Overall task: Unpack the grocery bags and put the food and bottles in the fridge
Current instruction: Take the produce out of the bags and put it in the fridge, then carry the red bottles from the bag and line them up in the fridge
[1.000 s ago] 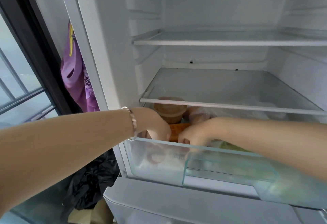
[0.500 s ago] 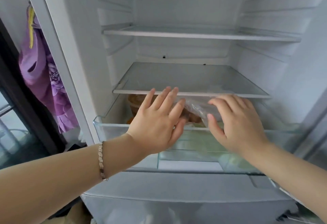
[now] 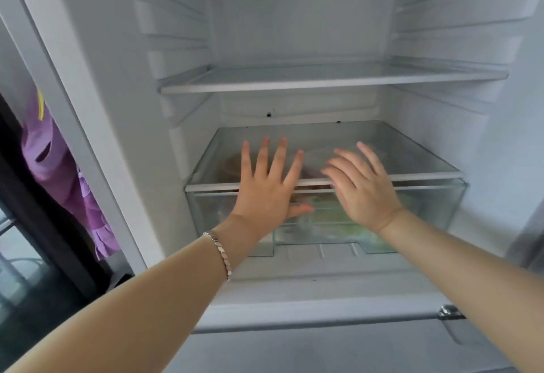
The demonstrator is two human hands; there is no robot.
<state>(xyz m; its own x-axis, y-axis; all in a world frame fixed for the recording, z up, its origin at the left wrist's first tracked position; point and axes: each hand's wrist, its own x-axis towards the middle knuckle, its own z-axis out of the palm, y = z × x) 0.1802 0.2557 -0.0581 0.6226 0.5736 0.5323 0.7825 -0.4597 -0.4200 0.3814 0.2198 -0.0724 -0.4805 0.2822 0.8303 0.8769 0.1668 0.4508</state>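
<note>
my l hand (image 3: pixel 265 193) & r hand (image 3: pixel 360 196): fingers straight, spread wide, holding nothing, palms at crisper drawer (image 3: pixel 435 205) front. food (image 3: pixel 338 219) inside, under glass shelf (image 3: pixel 412 152). push w/ 2 hands evenly so it seats square.

Inside the drawer (image 3: pixel 435 205), green food (image 3: pixel 338 219) murky through the plastic, kind unreadable. Brown tub (image 3: pixel 232 163) dim under glass shelf (image 3: pixel 412 152), partly behind left hand (image 3: pixel 265 196). Right hand (image 3: pixel 362 193) blurred; contact with drawer unclear. Forearms cut by bottom edge.
</note>
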